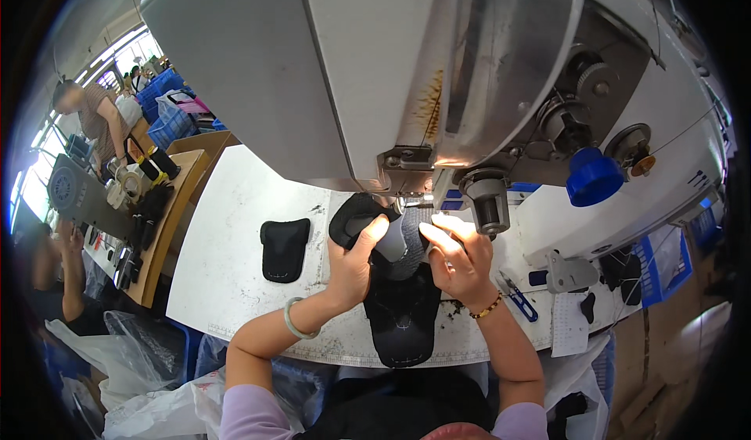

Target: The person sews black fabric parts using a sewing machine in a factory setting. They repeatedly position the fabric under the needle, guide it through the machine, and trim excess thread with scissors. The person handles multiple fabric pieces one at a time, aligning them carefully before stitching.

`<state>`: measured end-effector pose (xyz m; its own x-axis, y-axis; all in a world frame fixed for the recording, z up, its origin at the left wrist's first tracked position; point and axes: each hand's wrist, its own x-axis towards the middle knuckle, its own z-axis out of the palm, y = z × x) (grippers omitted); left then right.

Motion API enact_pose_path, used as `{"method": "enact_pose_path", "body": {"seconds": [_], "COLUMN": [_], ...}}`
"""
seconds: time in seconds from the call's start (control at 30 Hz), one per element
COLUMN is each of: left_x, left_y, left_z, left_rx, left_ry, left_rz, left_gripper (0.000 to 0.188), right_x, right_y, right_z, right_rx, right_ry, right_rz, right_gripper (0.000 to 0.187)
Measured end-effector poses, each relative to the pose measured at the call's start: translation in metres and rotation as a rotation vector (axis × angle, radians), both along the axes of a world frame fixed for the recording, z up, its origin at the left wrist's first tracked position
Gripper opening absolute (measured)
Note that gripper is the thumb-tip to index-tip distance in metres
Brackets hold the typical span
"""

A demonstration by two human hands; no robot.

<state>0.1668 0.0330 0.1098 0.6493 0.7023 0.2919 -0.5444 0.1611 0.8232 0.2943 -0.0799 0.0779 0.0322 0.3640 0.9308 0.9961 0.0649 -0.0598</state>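
Observation:
A shoe upper point(412, 244) of grey mesh and black material lies bent under the needle area of a large white sewing machine point(242, 80). My left hand point(349, 272) grips its left side, thumb on top, the other fingers partly hidden beneath. At the upper's right edge, my right hand point(463, 264) has its fingers bent and closed against the mesh. Directly below the upper is a black padded shoe tongue point(403, 319) with light stitch marks, extending over the table's front edge. A similar black tongue point(285, 251) lies flat to the left of my left hand.
Blue-handled thread snips point(519, 299) and a white card point(569, 326) lie on the white table point(227, 244) at the right. A blue crate point(665, 264) stands farther right. At the left, other people are near another machine point(90, 197). Plastic bags point(156, 409) hang below the table.

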Motion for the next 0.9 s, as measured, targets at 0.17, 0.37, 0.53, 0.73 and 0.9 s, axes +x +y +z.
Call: {"method": "enact_pose_path", "body": {"seconds": [0.17,0.37,0.53,0.73,0.9], "left_x": [0.003,0.001,-0.02,-0.043,-0.028], "left_y": [-0.01,-0.01,0.011,0.043,0.025], "left_z": [-0.01,-0.005,-0.012,-0.028,-0.004], "left_rx": [0.122,0.1,0.274,1.461,1.881], "left_ry": [0.025,0.066,0.171,-0.008,0.079], "left_rz": [0.144,0.152,0.177,0.854,0.774], "left_gripper": [0.008,0.011,0.018,0.03,0.029], "right_x": [-0.001,-0.01,-0.009,-0.009,-0.005], "right_y": [-0.002,-0.002,-0.001,-0.003,-0.002], "right_z": [0.003,0.009,0.011,0.011,0.012], "right_rx": [-0.018,-0.064,-0.04,-0.061,-0.04], "right_ry": [0.082,0.2,0.134,0.131,0.065], "right_rz": [0.138,0.226,0.285,0.284,0.214], "right_gripper": [0.035,0.048,0.04,0.037,0.032]}}
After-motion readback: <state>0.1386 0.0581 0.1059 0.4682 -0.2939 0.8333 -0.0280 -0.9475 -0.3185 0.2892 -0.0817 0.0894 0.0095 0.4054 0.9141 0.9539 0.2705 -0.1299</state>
